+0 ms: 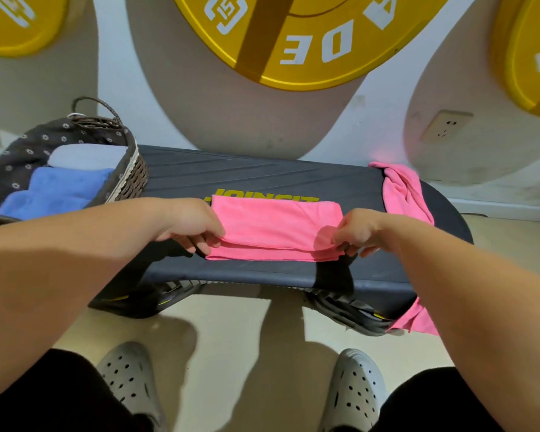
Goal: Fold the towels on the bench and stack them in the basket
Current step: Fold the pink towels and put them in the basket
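On the middle of the dark bench [262, 173], a folded pink towel [275, 227] lies flat, over part of the yellow lettering printed on the bench top. It sits between the two hands, each holding one of its short ends. The left hand [190, 224] has its fingers curled and pressed together, pinching the towel's near left corner. The right hand [360, 230] does the same at the near right corner, fingers bunched on the cloth. The towel's long axis runs left to right, along the length of the bench, and its stacked layers show along the edge nearest the person.

To the right, a second pink towel [402, 194] lies crumpled over the bench's end, with part hanging down past the near side. At the left end stands a woven basket [131, 169] with a dark flowered lining, holding folded blue towels [60, 188] and a grey towel [88, 155] behind them. Yellow weight plates [309, 35] hang on the wall above, beside a wall socket [446, 126].
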